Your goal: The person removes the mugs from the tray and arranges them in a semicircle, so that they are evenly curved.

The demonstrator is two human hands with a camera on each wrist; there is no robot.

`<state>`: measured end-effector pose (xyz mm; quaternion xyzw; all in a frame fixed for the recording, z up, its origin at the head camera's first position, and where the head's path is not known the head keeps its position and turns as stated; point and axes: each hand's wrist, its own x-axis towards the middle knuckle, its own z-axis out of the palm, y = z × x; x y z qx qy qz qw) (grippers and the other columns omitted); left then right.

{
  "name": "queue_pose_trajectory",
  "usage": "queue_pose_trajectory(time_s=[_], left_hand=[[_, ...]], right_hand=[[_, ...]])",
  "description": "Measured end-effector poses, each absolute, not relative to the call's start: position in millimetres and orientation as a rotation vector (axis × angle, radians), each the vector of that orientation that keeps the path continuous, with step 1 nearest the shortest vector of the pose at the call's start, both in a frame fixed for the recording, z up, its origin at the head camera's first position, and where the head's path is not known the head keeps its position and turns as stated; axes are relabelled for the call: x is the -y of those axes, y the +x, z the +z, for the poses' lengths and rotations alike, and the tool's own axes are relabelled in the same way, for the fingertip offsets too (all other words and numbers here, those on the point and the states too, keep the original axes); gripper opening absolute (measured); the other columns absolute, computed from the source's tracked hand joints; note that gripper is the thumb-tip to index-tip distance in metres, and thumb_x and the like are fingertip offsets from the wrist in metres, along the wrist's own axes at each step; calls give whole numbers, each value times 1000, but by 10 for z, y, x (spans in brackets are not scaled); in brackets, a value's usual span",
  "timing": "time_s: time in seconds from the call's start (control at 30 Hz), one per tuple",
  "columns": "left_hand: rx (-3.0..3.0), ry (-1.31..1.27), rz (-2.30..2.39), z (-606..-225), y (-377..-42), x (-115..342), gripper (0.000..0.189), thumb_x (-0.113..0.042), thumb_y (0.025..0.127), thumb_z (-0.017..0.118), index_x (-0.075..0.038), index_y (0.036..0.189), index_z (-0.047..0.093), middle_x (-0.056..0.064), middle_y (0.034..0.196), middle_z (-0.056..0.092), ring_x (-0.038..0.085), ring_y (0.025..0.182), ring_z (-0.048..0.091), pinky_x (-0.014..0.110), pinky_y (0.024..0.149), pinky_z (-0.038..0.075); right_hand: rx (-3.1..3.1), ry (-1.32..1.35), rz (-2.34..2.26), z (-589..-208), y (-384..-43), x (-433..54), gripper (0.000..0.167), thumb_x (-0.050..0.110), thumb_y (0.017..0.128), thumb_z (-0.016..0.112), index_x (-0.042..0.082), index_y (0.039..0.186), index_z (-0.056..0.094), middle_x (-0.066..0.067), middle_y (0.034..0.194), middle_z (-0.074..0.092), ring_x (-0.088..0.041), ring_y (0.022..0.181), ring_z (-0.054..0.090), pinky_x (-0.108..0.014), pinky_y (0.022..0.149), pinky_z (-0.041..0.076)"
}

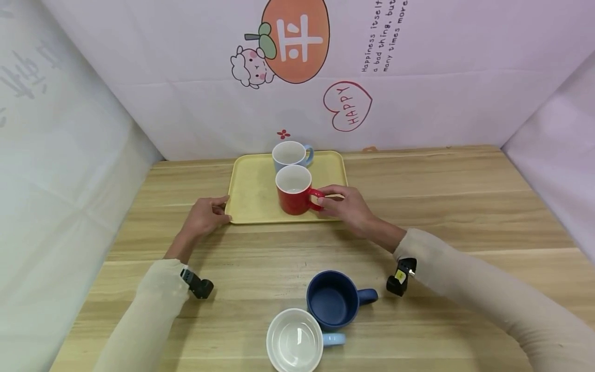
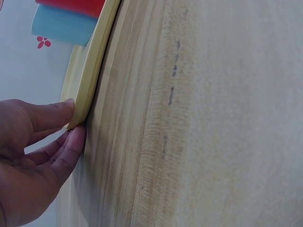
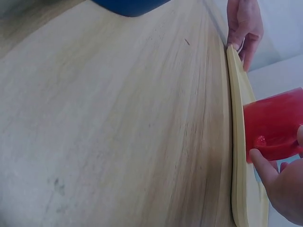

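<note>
On a yellow tray (image 1: pixel 253 191), a red mug (image 1: pixel 294 199) with a white inside stands upright near the front edge. My right hand (image 1: pixel 346 209) holds its handle, which points right; the right wrist view shows fingertips low on the red handle (image 3: pixel 277 152). Directly behind, partly hidden by the red mug, is a light blue mug (image 1: pixel 281 161). At the tray's left side my left hand (image 1: pixel 204 217) grips the rim near the front corner. In the left wrist view, fingers (image 2: pixel 54 116) lie on both sides of that tray edge (image 2: pixel 87 90).
Nearer to me on the wooden table (image 1: pixel 418 206) stand a dark blue mug (image 1: pixel 332 299) and a white-lined mug (image 1: pixel 295 341) with a light blue handle, side by side. A printed white cloth (image 1: pixel 200 103) hangs right behind the tray.
</note>
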<state>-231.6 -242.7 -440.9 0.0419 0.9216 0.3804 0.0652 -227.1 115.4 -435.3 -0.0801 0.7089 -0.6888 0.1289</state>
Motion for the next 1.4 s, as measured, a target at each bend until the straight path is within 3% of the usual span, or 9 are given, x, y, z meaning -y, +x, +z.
queue_pose_trajectory(time_s=[0.3, 0.53, 0.93, 1.4], left_hand=[[-2786, 138, 1141, -4406, -2315, 2434, 57, 3, 88, 72, 7, 140, 51, 28, 115, 63, 33, 97, 63, 32, 75, 48], [-2765, 137, 1172, -4419, -2319, 2438, 57, 2, 88, 72, 7, 141, 50, 30, 120, 62, 35, 100, 62, 35, 78, 49], [-2767, 113, 1159, -4422, -2330, 2430, 57, 2, 89, 72, 5, 142, 50, 29, 120, 62, 35, 102, 62, 37, 80, 50], [-2763, 119, 1165, -4432, -2315, 2446, 57, 3, 89, 71, 6, 142, 48, 29, 122, 60, 33, 101, 61, 36, 80, 49]], right_hand=[[-2104, -242, -1968, -4366, -2280, -1150, 34, 4, 100, 59, -8, 132, 57, -25, 125, 52, -41, 111, 62, -47, 88, 51], [-2092, -138, -2007, -4344, -2280, -1078, 33, 10, 99, 64, -3, 128, 55, -20, 128, 50, -38, 115, 59, -49, 88, 52], [-2081, -89, -2094, -4308, -2271, -1025, 28, 3, 97, 64, -8, 120, 54, -23, 122, 53, -43, 112, 60, -51, 87, 51], [-2162, -79, -2060, -4345, -2311, -1033, 30, 7, 99, 64, -7, 124, 54, -21, 122, 52, -35, 109, 60, -41, 85, 53]])
